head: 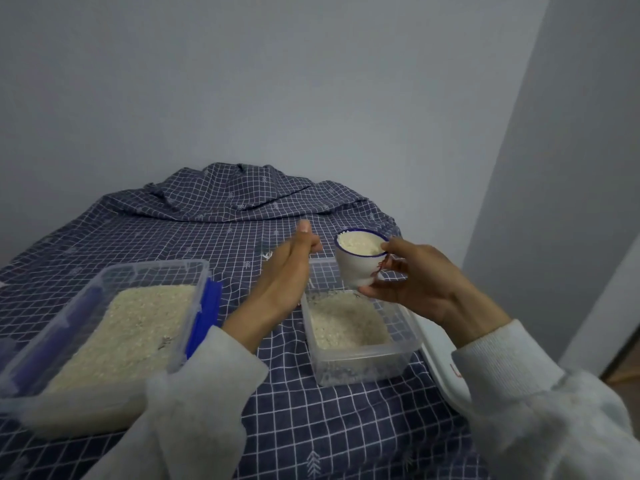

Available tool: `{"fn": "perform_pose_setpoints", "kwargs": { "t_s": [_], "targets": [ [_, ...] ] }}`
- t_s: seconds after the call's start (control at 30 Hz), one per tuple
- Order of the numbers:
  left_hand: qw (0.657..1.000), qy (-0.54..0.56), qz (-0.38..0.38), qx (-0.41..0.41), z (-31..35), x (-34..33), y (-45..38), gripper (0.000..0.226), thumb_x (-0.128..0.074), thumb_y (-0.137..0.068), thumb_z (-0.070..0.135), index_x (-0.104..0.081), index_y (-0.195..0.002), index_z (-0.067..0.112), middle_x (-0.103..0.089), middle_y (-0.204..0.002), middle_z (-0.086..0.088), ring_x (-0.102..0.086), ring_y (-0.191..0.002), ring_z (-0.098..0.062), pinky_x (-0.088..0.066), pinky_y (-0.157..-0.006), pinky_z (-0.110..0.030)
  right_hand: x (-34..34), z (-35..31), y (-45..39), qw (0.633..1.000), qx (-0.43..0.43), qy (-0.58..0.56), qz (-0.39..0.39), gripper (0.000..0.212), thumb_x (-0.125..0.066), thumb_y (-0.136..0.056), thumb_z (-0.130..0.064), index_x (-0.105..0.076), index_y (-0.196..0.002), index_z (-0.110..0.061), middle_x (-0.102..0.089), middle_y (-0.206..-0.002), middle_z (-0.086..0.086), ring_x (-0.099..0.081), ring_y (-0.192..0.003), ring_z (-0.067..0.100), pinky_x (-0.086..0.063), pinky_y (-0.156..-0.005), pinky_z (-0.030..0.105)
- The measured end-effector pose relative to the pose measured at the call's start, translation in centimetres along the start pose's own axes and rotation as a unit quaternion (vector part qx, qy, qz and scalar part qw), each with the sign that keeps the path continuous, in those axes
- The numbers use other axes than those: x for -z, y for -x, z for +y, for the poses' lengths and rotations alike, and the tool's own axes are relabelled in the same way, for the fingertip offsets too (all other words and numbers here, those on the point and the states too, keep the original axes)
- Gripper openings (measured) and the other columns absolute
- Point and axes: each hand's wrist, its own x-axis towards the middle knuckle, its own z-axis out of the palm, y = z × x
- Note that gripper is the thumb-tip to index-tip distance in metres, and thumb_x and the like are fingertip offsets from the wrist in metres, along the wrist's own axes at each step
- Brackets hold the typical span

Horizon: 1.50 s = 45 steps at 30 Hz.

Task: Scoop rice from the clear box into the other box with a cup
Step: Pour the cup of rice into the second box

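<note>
A plain room in a home: bare grey walls (277, 81) meet in a corner, and a navy checked cloth (221, 216) drapes the counter.

We saw two boxes of clear, smooth plastic, the larger one (104, 306) with opaque blue plastic clips (207, 306), the smaller one (360, 362) slightly cloudy. The cup (356, 265) looked glazed white, glossy, with a blue rim. The rice (346, 323) was matt and grainy. The checked cloth (225, 209) was soft, creased, matt fabric.
</note>
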Motion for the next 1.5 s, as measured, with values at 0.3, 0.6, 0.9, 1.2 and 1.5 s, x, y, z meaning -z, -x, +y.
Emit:
{"fn": "perform_pose_setpoints", "kwargs": {
  "t_s": [0.3, 0.6, 0.9, 1.2, 1.5],
  "targets": [
    [1.000, -0.005, -0.010, 0.010, -0.7, -1.3, -1.0, 0.088, -0.010, -0.075, 0.081, -0.054, -0.127, 0.025, -0.058, -0.131, 0.007, -0.048, -0.122, -0.010, -0.027, -0.101, -0.033, 2.3, 0.2, -0.7, 0.995, 0.058, 0.064, 0.051, 0.024, -0.064, -0.088, -0.010, -0.066, -0.111, -0.002, -0.061, -0.106, 0.015, -0.070, -0.080, 0.036, -0.060, -0.073, 0.053],
    [1.000, -0.015, -0.011, 0.019, -1.3, -1.4, -1.5, 0.090, -0.008, -0.076, 0.081, -0.053, -0.129, 0.024, -0.057, -0.131, 0.008, -0.047, -0.123, -0.009, -0.025, -0.096, -0.030, 2.3, 0.5, -1.2, 0.976, 0.119, 0.158, 0.087, 0.040, -0.067, -0.087, -0.012, -0.060, -0.126, -0.010, -0.065, -0.113, 0.014, -0.067, -0.097, 0.033, -0.061, -0.072, 0.042],
    [1.000, -0.015, -0.012, 0.022, -1.5, -1.5, -1.7, 0.091, -0.009, -0.074, 0.083, -0.052, -0.129, 0.025, -0.057, -0.130, 0.009, -0.047, -0.122, -0.009, -0.025, -0.096, -0.031, 2.1, 0.4, -1.7, 0.962, 0.154, 0.191, 0.117, 0.047, -0.069, -0.087, -0.012, -0.056, -0.132, -0.013, -0.062, -0.115, 0.015, -0.066, -0.100, 0.031, -0.061, -0.079, 0.046],
    [1.000, -0.007, -0.015, 0.024, -1.6, -1.6, -1.7, 0.085, -0.010, -0.077, 0.078, -0.053, -0.128, 0.024, -0.058, -0.130, 0.008, -0.047, -0.122, -0.009, -0.025, -0.095, -0.030, 1.9, 0.1, -2.1, 0.945, 0.200, 0.212, 0.145, 0.040, -0.071, -0.086, -0.013, -0.059, -0.124, -0.019, -0.057, -0.112, 0.014, -0.065, -0.097, 0.031, -0.062, -0.070, 0.037],
    [1.000, 0.000, -0.016, 0.026, -1.6, -1.5, -1.8, 0.086, -0.011, -0.074, 0.081, -0.053, -0.125, 0.026, -0.058, -0.129, 0.008, -0.047, -0.122, -0.009, -0.027, -0.096, -0.031, 1.7, -0.1, -2.3, 0.924, 0.238, 0.240, 0.177, 0.044, -0.072, -0.085, -0.016, -0.059, -0.126, -0.022, -0.054, -0.112, 0.000, -0.060, -0.110, 0.030, -0.059, -0.085, 0.045]
  ]
}}
